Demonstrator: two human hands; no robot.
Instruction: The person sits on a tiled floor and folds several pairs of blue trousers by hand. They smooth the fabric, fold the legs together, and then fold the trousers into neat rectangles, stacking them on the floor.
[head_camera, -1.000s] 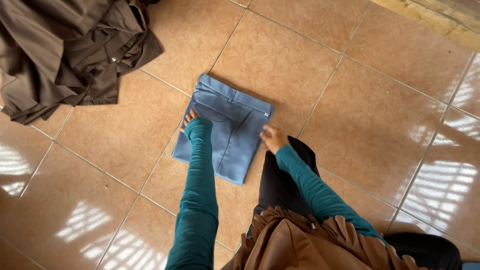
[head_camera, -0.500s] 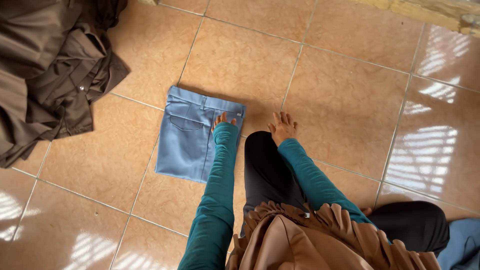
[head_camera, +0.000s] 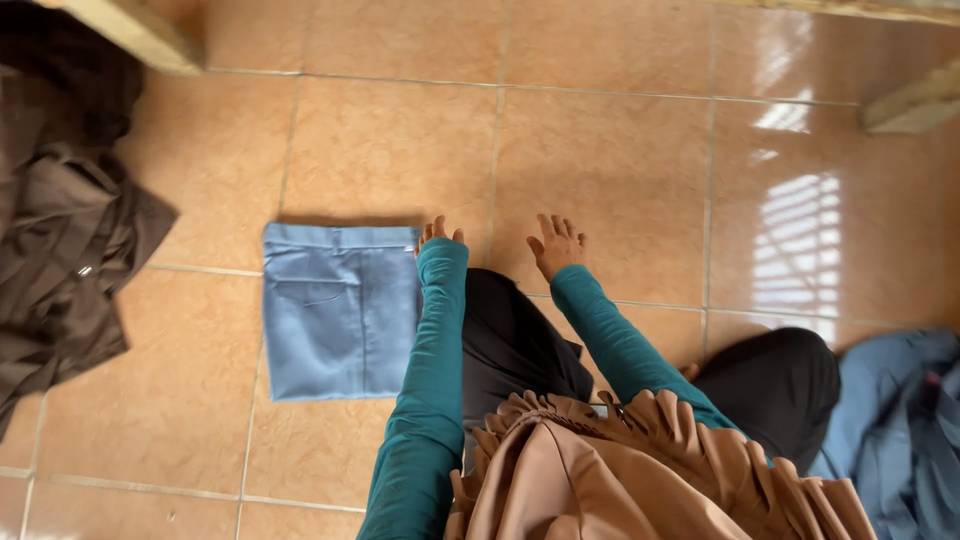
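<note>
A pair of light blue trousers (head_camera: 335, 310), folded into a neat rectangle, lies flat on the tan tiled floor. My left hand (head_camera: 438, 232) hovers at its upper right corner with the fingers spread, holding nothing. My right hand (head_camera: 556, 244) is open too, fingers apart, over bare tile just right of the left one and clear of the trousers. Both arms wear teal sleeves. My knees in black cloth are under them.
A heap of dark brown clothes (head_camera: 60, 240) lies at the far left. A crumpled blue garment (head_camera: 900, 410) lies at the right edge beside my leg. Pale wooden furniture legs (head_camera: 135, 35) stand at the top left and top right (head_camera: 915, 105).
Both hands have left the folded trousers and shifted right. My view has swung right, so the trousers and the brown pile now lie further left.
</note>
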